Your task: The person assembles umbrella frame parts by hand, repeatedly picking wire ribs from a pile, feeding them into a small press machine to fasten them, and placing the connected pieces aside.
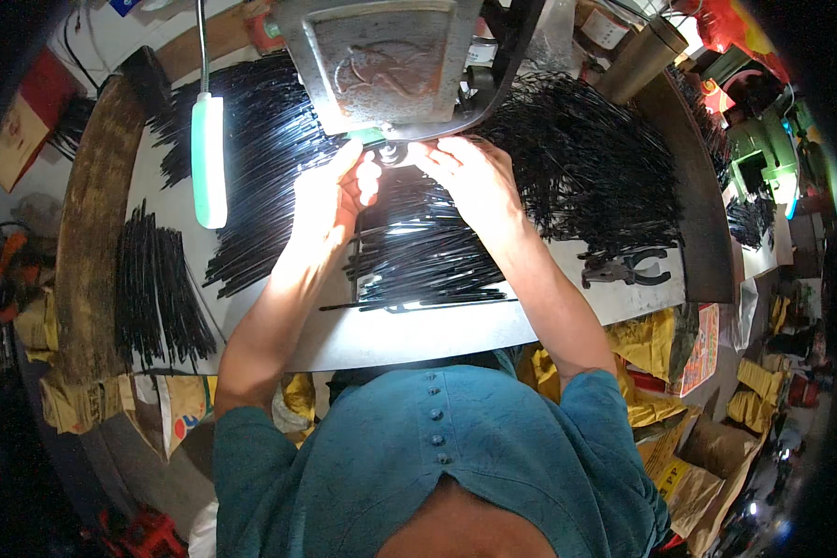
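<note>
Both my hands are raised to the lower end of a grey cast-metal machine (391,70), at a small round metal part (391,151) beneath it. My left hand (339,191) has its fingers curled and pinched at the left of that part. From the right, my right hand (470,177) reaches in with fingers pressed together at the same spot. Glare and the fingers hide what they grip. Below my hands lies a pile of thin black rods (428,251). More black rods spread to the left (270,186) and in a tangled heap (591,158) to the right.
A lamp (208,163) with a white-green body hangs left of the machine. Pliers (626,268) lie at the table's right front. A small rod bundle (161,288) sits by the brown left edge board (98,232). Yellow sacks (642,349) are below the table (418,337).
</note>
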The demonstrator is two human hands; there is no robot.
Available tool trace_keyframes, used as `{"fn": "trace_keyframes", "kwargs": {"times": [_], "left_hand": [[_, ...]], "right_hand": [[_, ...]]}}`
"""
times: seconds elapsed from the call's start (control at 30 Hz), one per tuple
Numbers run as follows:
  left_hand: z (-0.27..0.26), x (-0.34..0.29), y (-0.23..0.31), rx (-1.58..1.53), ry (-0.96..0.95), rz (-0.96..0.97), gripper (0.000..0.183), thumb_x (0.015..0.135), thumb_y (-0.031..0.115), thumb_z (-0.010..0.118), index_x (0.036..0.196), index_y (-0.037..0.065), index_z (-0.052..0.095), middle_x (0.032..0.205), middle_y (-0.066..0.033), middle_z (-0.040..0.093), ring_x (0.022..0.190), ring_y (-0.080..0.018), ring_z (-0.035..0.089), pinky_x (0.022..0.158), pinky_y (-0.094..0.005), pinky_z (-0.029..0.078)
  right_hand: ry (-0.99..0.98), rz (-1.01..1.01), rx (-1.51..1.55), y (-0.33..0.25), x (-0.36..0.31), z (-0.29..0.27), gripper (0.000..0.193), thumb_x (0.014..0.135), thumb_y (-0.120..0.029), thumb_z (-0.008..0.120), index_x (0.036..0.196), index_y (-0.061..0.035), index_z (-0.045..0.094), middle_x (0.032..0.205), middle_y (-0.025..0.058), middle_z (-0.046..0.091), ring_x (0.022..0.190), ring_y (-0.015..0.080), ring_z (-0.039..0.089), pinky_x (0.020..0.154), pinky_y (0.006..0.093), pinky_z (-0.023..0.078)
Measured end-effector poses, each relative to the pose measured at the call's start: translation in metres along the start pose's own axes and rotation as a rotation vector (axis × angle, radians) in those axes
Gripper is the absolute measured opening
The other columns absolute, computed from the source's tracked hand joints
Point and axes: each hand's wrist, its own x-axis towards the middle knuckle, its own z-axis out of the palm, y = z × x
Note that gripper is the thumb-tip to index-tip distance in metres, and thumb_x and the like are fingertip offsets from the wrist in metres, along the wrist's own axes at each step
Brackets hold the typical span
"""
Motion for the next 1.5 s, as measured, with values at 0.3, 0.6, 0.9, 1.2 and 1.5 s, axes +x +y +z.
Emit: {"fn": "trace_keyframes", "kwargs": {"times": [0.3, 0.6, 0.9, 1.2, 1.5], "left_hand": [[-0.005, -0.003, 0.002, -0.047, -0.068, -0.042, 0.020, 0.082, 0.017, 0.053, 0.088, -0.002, 0.052, 0.073, -0.0070, 0.056, 0.058, -0.0116, 0.051, 0.050, -0.0228, 0.039], [-0.008, -0.004, 0.018, 0.142, -0.156, -0.121, 0.018, 0.080, 0.019, 0.055, 0.085, 0.001, 0.054, 0.074, -0.0056, 0.057, 0.063, -0.0115, 0.053, 0.058, -0.0225, 0.044], [-0.017, -0.003, 0.014, 0.105, -0.246, -0.015, 0.020, 0.074, 0.022, 0.058, 0.084, 0.005, 0.054, 0.089, -0.0122, 0.058, 0.073, -0.0167, 0.051, 0.063, -0.0268, 0.042], [-0.019, -0.014, 0.003, 0.360, -0.049, -0.032, 0.014, 0.078, 0.018, 0.055, 0.085, 0.006, 0.057, 0.067, 0.0011, 0.057, 0.050, -0.0032, 0.044, 0.043, -0.0161, 0.030], [-0.002, -0.027, 0.014, 0.446, -0.026, -0.060, 0.015, 0.074, 0.012, 0.054, 0.085, 0.003, 0.058, 0.063, 0.0025, 0.052, 0.046, -0.0005, 0.035, 0.040, -0.0131, 0.024]], "right_hand": [[-0.027, 0.142, -0.123, -0.024, -0.009, -0.003, 0.021, 0.078, -0.009, 0.056, 0.089, 0.0081, 0.052, 0.081, 0.0151, 0.057, 0.068, 0.0208, 0.060, 0.062, 0.0286, 0.050], [0.058, -0.043, -1.486, -0.129, -0.028, -0.082, 0.014, 0.071, -0.012, 0.059, 0.080, -0.0016, 0.060, 0.067, 0.0093, 0.058, 0.060, 0.0165, 0.056, 0.053, 0.0262, 0.044], [0.105, -0.078, -2.224, -0.140, -0.047, -0.112, 0.014, 0.072, -0.013, 0.056, 0.085, -0.0074, 0.058, 0.092, 0.0088, 0.052, 0.085, 0.0265, 0.053, 0.072, 0.0356, 0.043], [0.039, -0.997, -2.293, -0.125, -0.033, -0.071, 0.021, 0.074, -0.022, 0.059, 0.071, -0.0083, 0.043, 0.059, 0.0038, 0.050, 0.051, 0.0184, 0.055, 0.043, 0.0277, 0.043], [-0.333, -1.208, -1.969, -0.086, -0.012, -0.007, 0.014, 0.075, -0.019, 0.058, 0.075, -0.0121, 0.046, 0.056, 0.0000, 0.048, 0.046, 0.0126, 0.050, 0.039, 0.0239, 0.039]]}}
